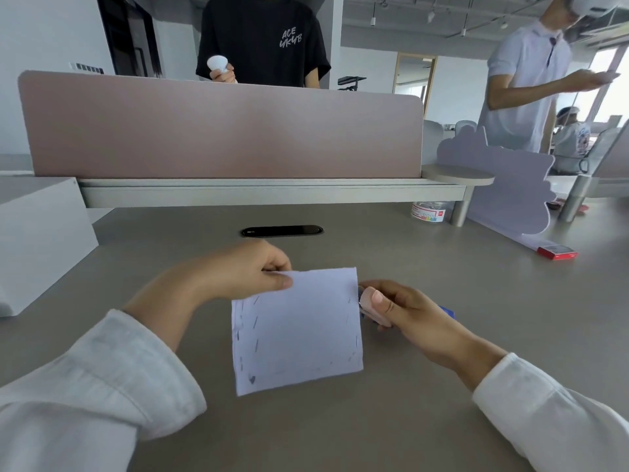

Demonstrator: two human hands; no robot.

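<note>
— Pinched between thumb and forefinger, that's how the left hand (252,267) has the paper (296,332), right at its eleven o'clock corner. Why so high up?

— So the sheet hangs free and flat in front of the person, over the middle of the desk (442,386). That leaves every other edge open to the right hand (405,311).

— And that one?

— Its fingers are curled round a small pink stapler (374,308), with the thumb lying on top, ready to press down. The nose meets the paper's edge at about two o'clock.

— Is the edge inside the mouth?

— I can't tell from here; the thumb and the paper hide it. It touches, at the least.

— There are dark dashes all along the borders.

— Staples, I'd judge: rows down the nine o'clock side, a few along six, some at three. So the stretch near two o'clock looks like the one being filled.

— What could go wrong?

— With only one corner held, the sheet may swing away when the stapler bites. Steadying it calls for a firm pinch.

— Anything else around?

— A clear jar (429,211) under the shelf at one o'clock from the paper, and a red box (558,252) out at two, both well apart from the work.
</note>
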